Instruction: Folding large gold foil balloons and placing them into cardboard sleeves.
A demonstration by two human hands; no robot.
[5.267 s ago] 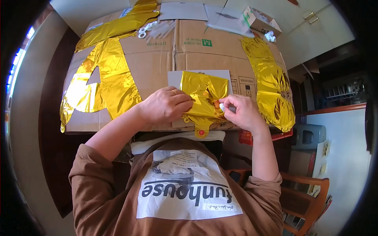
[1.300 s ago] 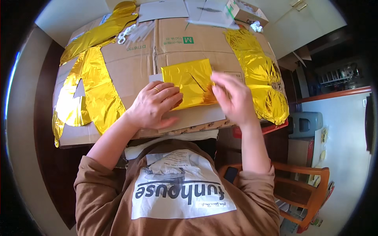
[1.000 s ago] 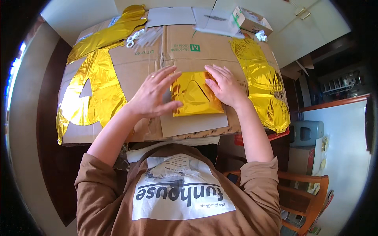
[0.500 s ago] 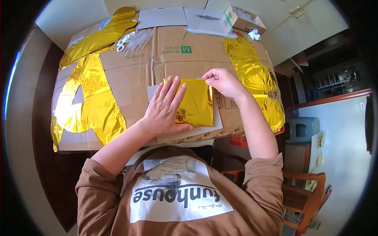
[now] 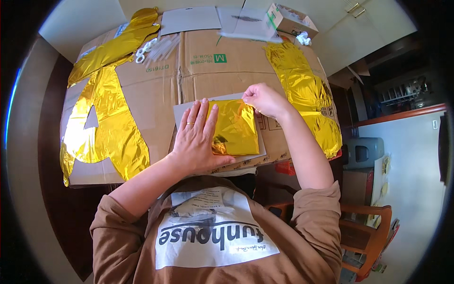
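A folded gold foil balloon (image 5: 239, 125) lies in front of me on a pale grey card (image 5: 180, 111), whose edges show around it. My left hand (image 5: 195, 139) rests flat across the foil's left part, fingers stretched out and thumb along the near edge. At the foil's far right corner, my right hand (image 5: 266, 100) pinches the foil between thumb and fingertips. A flat gold foil balloon shaped like a letter A (image 5: 118, 123) is spread out to the left of my hands. More gold foil (image 5: 305, 92) lies to the right.
Cardboard (image 5: 156, 90) covers the table. Along its far side are another gold foil piece (image 5: 111, 46), clear straws (image 5: 163, 49), white rings (image 5: 140, 57), a grey card (image 5: 189, 21), a clear bag (image 5: 246, 23), an open box (image 5: 293, 22) and crumpled white tissue (image 5: 303, 39). A wooden chair (image 5: 366, 236) stands at right.
The foil's far edge has come slightly toward me, and more grey card shows beyond it. Its top surface looks more wrinkled. My right hand has shifted a little with the corner; my left stays flat.
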